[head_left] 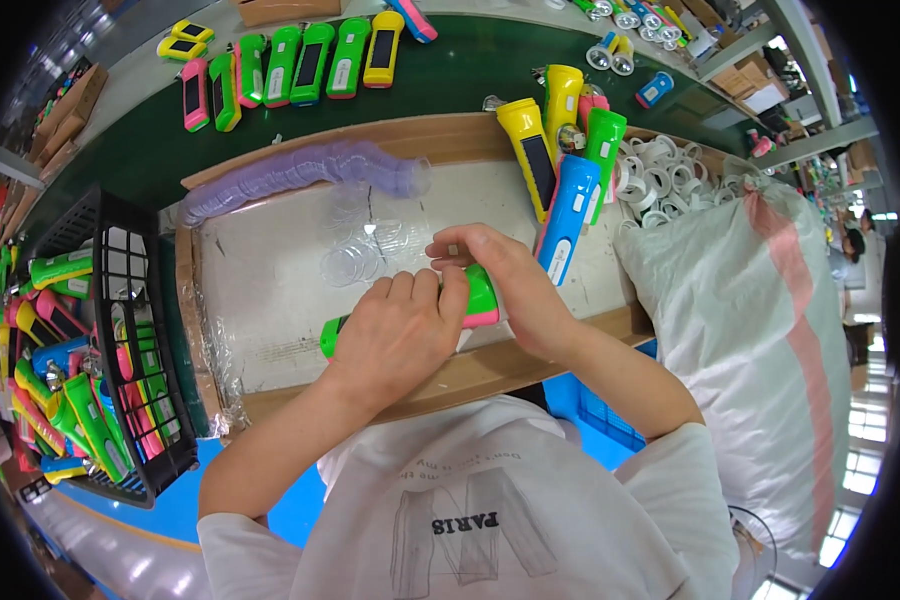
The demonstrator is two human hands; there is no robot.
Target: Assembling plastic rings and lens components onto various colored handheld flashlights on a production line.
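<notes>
My left hand (402, 325) wraps around the body of a green and pink flashlight (482, 297) held low over a shallow cardboard tray (270, 300). My right hand (515, 290) curves about the flashlight's wide head end, its palm against that end and its fingers reaching toward my left thumb. The front of the head is hidden by the right palm. Beyond my hands, loose clear round lenses (355, 262) lie on the tray floor. A long stack of lenses with a purple tint (305, 178) rests along the tray's far side.
Blue, green and yellow flashlights (568, 220) pile at the tray's right. White rings (660, 180) heap behind a bulging white sack (740, 350). A black basket (135, 350) of flashlights stands left. More flashlights (313, 62) line the green table's far side.
</notes>
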